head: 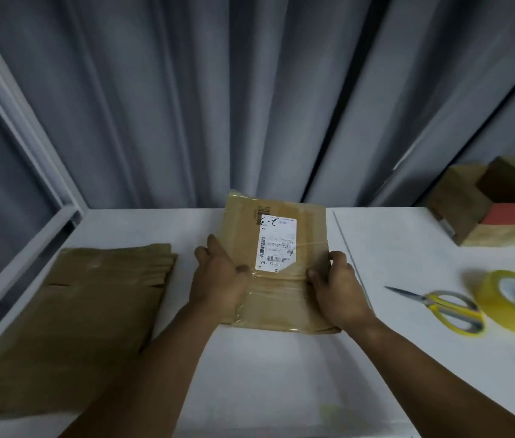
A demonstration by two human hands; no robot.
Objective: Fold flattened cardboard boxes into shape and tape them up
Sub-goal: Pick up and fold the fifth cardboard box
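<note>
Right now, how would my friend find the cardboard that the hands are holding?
Find the white table before the grey curtain. At its middle, between the cardboard stack on the left and the scissors and yellow tape roll on the right, the left hand and right hand grip one flattened box. Only it carries a white barcode label.

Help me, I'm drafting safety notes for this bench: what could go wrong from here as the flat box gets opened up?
1. The old clear tape crosses the flattened box that the left hand and right hand grip; it may resist opening and tear the cardboard.
2. The scissors lie with their tip toward the right hand, between it and the tape roll; a reach for the roll could catch the point.
</note>
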